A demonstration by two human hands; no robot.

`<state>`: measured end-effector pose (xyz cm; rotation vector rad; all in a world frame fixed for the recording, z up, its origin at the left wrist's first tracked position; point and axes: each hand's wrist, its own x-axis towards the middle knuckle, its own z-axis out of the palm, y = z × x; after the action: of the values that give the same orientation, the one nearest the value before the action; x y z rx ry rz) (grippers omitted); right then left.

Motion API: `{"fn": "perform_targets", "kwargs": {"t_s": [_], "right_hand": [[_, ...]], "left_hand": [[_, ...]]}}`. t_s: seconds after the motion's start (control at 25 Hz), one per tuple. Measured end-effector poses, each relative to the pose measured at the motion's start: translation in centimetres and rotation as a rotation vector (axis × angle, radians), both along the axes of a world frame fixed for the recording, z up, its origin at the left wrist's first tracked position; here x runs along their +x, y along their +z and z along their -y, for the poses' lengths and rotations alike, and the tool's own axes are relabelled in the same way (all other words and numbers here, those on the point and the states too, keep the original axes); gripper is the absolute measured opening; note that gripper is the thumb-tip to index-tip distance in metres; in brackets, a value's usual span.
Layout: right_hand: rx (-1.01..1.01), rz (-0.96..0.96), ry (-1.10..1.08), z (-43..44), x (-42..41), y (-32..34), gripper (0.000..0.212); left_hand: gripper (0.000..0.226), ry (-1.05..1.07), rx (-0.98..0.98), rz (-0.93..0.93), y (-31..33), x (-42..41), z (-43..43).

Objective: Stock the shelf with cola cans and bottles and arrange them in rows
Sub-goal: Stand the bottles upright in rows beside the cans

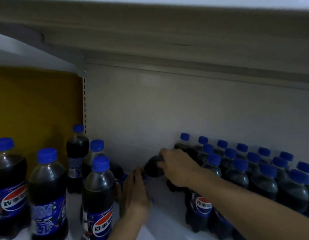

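The right hand (178, 168) grips the top of a tilted cola bottle (153, 168); the left hand (135, 193) holds its label end. Bottle rows (254, 172) stand right, looser bottles (48, 187) left.

Held bottle (153, 168) between right hand (178, 168) and left hand (134, 193): clear plastic, glossy, dark liquid showing through. Bottles left of the left hand (98, 191): same glossy plastic, bright highlights on shoulders; labels (102, 220) shiny printed film. Caps right of the right hand (240, 164): blue plastic, duller sheen. Shelf (160, 222) below both hands: white, smooth, painted-metal look. Back panel (141, 110) beyond the hands: pale, matt. Board overhead (167, 32): matt wood grain.
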<state>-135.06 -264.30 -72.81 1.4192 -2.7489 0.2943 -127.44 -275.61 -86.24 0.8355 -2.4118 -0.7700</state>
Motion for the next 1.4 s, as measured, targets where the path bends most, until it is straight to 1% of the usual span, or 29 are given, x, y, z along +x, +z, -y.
{"fn": "perform_targets", "kwargs": {"t_s": [0.08,0.16,0.24,0.32,0.36,0.44,0.52,0.64,0.72,0.84,0.96,1.12,1.2,1.28,1.32,1.4], "right_hand": [[-0.003,0.015,0.061,-0.2,-1.0,3.5,0.022],[0.059,-0.001,0.134,-0.2,-2.1,5.4,0.021],[0.120,-0.037,0.184,-0.4,-3.5,6.4,0.020],[0.130,-0.037,0.221,-1.1,-4.5,7.5,0.017],[0.117,-0.028,0.239,-1.5,-4.9,8.1,0.020],[0.071,-0.017,0.264,-2.4,-5.5,9.2,0.029],[0.054,-0.008,0.274,-2.9,-6.1,9.6,0.030],[0.076,0.005,0.274,-3.2,-6.8,9.4,0.031],[0.102,0.003,0.255,-3.5,-7.2,8.9,0.033],[0.117,-0.002,0.231,-3.7,-7.7,7.9,0.032],[0.128,-0.001,0.218,-3.5,-8.0,7.0,0.029],[0.186,-0.018,0.207,-3.1,-7.9,7.1,0.027],[0.222,-0.031,0.186,-2.8,-7.5,7.0,0.018],[0.167,-0.143,0.215,-2.6,-6.5,6.5,0.011],[0.089,-0.236,0.253,-2.5,-5.7,6.0,0.011],[-0.161,-0.370,0.363,-2.6,-3.4,4.6,0.014]], "left_hand": [[0.094,-0.014,0.035,-0.046,0.1,-0.4,-0.2],[0.094,-0.047,0.074,-0.086,0.2,-1.0,-0.7],[0.083,-0.086,0.046,-0.098,0.9,-1.5,-1.6],[0.070,-0.149,0.031,-0.145,1.5,-1.6,-2.4],[0.067,-0.172,0.032,-0.165,1.6,-1.7,-2.6],[0.069,-0.203,0.036,-0.176,1.6,-2.0,-2.7],[0.071,-0.243,0.062,-0.206,1.3,-2.4,-2.8],[0.068,-0.316,0.109,-0.283,0.6,-3.2,-3.4],[0.065,-0.336,0.099,-0.275,0.2,-3.5,-4.2],[0.063,-0.317,0.027,-0.234,-0.5,-4.2,-4.6],[0.058,-0.324,-0.042,-0.132,-0.7,-4.4,-4.4],[0.056,-0.335,-0.038,-0.060,-0.5,-4.5,-3.9],[0.056,-0.347,-0.014,-0.050,-0.3,-4.5,-3.7],[0.054,-0.349,-0.003,-0.044,-0.3,-4.5,-3.5],[0.054,-0.349,-0.006,-0.043,-0.3,-4.4,-3.6],[0.050,-0.337,-0.027,-0.028,0.0,-4.1,-3.9]]}}
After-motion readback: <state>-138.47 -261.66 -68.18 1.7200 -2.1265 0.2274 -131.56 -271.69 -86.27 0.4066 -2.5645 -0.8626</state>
